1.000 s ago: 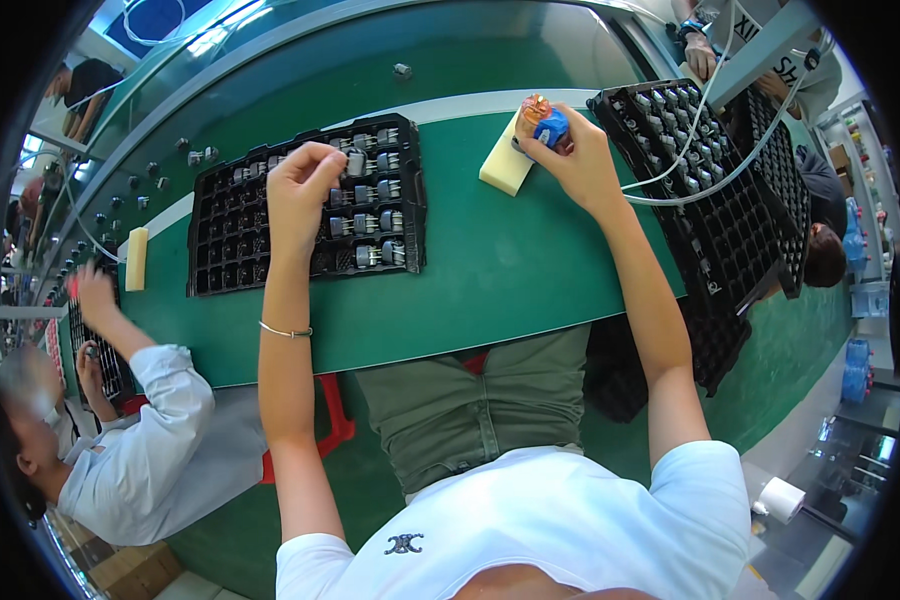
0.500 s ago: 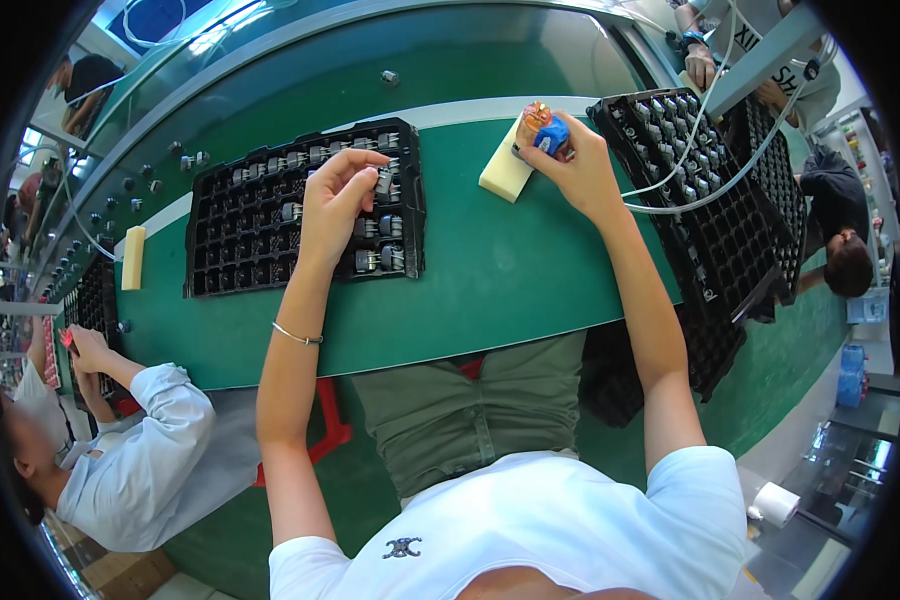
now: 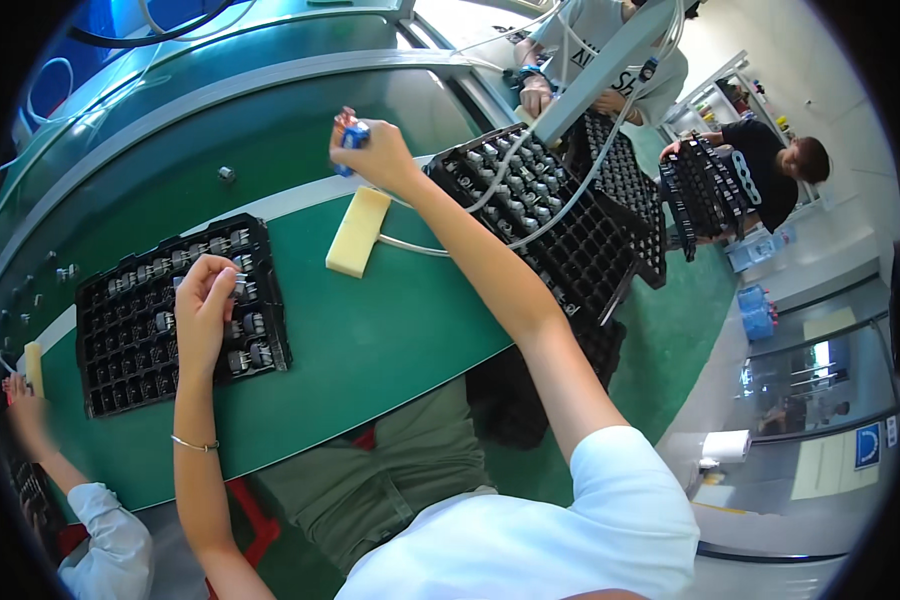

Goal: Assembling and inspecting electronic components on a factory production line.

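Observation:
My left hand point(image 3: 203, 305) rests over a black compartment tray point(image 3: 120, 345) on the green table point(image 3: 370, 330), fingers curled around a small metal part at the tray's right columns, where several grey parts point(image 3: 250, 355) sit. My right hand point(image 3: 380, 158) is raised above the table's far edge, closed on a small blue tool point(image 3: 353, 135) with an orange tip. A yellow sponge block point(image 3: 358, 231) lies just below that hand. A thin white hose point(image 3: 410, 246) runs from beside the block toward the right.
A second black tray point(image 3: 550, 220) filled with parts sits at the right, crossed by white hoses. More black trays point(image 3: 700, 195) are held by people at the far right. Another person's hand point(image 3: 20, 410) and a yellow block point(image 3: 34, 365) are at the left edge.
The view has swung, so everything sits further left. My right hand has lifted off the yellow sponge block with the blue tool. My left hand stays at the tray's right columns.

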### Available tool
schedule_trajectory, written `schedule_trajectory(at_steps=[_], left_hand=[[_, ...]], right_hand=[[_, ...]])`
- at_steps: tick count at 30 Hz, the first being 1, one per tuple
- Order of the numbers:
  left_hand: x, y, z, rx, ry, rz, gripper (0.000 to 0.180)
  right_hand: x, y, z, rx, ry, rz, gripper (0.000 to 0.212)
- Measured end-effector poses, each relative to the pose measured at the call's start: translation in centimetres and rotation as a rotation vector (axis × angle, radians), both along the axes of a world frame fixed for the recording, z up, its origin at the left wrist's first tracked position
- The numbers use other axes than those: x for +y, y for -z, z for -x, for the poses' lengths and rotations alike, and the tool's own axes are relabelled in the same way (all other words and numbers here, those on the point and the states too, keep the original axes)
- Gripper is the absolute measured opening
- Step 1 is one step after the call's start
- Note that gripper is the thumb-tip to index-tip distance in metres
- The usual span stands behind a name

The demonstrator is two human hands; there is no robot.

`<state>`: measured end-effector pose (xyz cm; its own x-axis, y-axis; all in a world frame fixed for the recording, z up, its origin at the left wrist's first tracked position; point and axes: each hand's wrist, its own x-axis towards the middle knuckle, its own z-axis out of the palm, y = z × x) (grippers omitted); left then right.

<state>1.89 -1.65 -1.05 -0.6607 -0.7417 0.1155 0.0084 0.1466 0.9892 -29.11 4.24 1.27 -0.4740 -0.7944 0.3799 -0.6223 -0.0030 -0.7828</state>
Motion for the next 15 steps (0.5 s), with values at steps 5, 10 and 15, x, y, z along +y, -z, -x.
schedule_trajectory(at_steps=[5,10,15], left_hand=[[-0.1,0.3,0.4,0.021,0.035,-0.033,0.008],[-0.1,0.3,0.2,0.035,0.016,-0.033,0.008],[-0.1,0.0,0.5,0.006,0.019,-0.030,0.011]], right_hand=[[-7.6,3.7,3.6,0.169,0.133,-0.126,0.028],[-9.1,3.4,1.9,0.339,0.255,-0.196,0.038],[-8.7,2.3,1.9,0.382,0.215,-0.194,0.040]])
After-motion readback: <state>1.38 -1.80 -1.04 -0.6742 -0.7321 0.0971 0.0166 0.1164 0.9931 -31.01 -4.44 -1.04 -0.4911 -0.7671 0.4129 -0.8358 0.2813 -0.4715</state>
